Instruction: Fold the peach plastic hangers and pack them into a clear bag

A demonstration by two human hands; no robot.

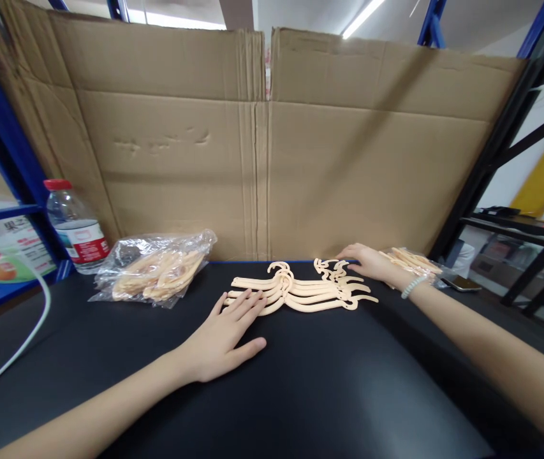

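Note:
Several cream plastic hangers (300, 290) lie in a fanned stack on the black table (300, 389), near the cardboard wall. My left hand (226, 335) rests flat on the table with fingers stretched out, its fingertips touching the left ends of the hangers. My right hand (367, 261), with a bead bracelet on the wrist, lies at the right end of the stack, fingers extended onto the hangers' hooks. Neither hand grips anything.
A clear plastic bag of more hangers (157, 271) lies at the left. Another bag of hangers (412, 260) sits behind my right wrist, next to a phone (463, 282). A water bottle (76, 226) and a white cable (23, 341) are at far left. Cardboard panels (262, 153) wall the back.

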